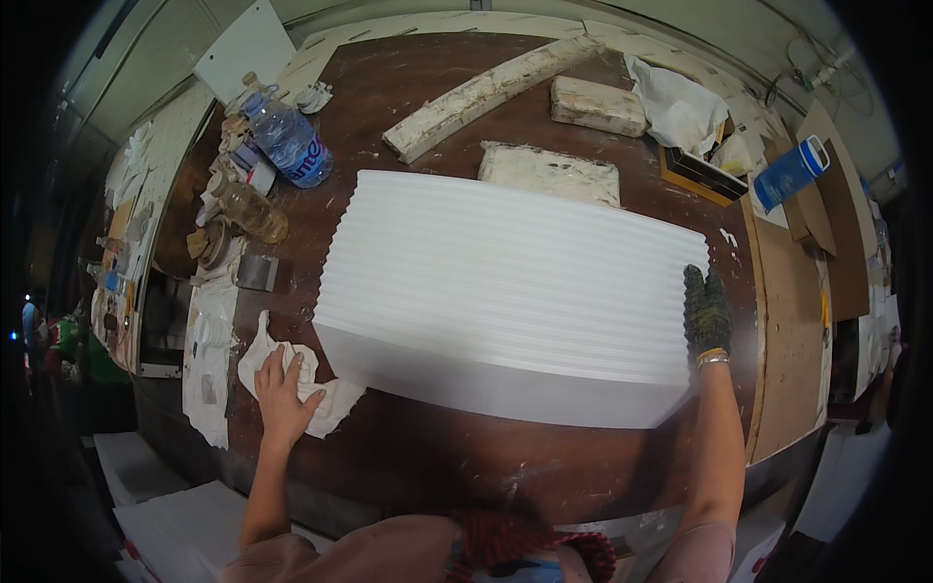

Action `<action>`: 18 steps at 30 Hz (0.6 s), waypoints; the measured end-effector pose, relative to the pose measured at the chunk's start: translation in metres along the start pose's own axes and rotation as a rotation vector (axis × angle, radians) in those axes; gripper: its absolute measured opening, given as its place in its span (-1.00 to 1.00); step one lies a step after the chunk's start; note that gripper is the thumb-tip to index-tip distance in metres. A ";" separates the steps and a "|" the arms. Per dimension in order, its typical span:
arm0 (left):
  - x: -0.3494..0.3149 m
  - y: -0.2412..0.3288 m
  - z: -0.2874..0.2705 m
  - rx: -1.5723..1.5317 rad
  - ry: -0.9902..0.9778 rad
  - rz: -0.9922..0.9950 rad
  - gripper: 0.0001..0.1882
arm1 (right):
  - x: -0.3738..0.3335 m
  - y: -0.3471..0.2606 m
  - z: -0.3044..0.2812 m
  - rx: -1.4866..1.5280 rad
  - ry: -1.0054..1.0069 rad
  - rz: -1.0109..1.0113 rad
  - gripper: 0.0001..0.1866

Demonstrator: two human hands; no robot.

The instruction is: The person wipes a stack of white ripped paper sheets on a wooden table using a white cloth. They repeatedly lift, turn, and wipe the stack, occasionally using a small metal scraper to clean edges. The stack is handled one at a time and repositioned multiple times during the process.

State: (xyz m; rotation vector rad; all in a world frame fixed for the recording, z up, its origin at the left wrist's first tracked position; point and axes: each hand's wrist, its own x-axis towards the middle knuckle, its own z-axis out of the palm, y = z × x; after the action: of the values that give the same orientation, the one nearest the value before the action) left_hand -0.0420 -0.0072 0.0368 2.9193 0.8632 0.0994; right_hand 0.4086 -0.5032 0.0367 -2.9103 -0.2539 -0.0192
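Observation:
A large white block with a ribbed top [515, 282] and smooth front side lies across the middle of the brown table. My right hand [708, 313], in a dark glove, is at the block's right end, its fingers stretched away from me along that edge. At the block's near left corner lies a crumpled white cloth [335, 403]. My left hand [283, 396] is bare and rests on this cloth, fingers spread and thumb out to the side. Part of the cloth is hidden beneath it.
Behind the block lie a flat plaster-smeared slab [551, 173], a long bar [486, 97] and a smaller block [598, 105]. Bottles, including a large blue-capped one [289, 141], stand at the left. A box [702, 175] and a blue bottle [789, 175] are at the right.

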 end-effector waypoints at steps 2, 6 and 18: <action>-0.007 -0.014 0.008 -0.051 0.054 -0.018 -0.41 | -0.002 -0.008 -0.005 -0.128 0.008 0.031 -0.53; 0.007 -0.027 0.007 -0.441 0.174 -0.205 -0.71 | -0.002 -0.020 -0.014 0.075 0.029 0.209 -0.42; 0.140 0.116 -0.100 -0.972 0.645 0.121 -0.85 | -0.002 -0.035 -0.022 0.013 0.010 0.290 -0.23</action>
State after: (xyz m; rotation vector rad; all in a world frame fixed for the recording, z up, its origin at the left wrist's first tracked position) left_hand 0.1285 -0.0202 0.1542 1.9860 0.4591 1.1461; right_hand 0.4007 -0.4750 0.0659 -2.9031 0.1698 0.0142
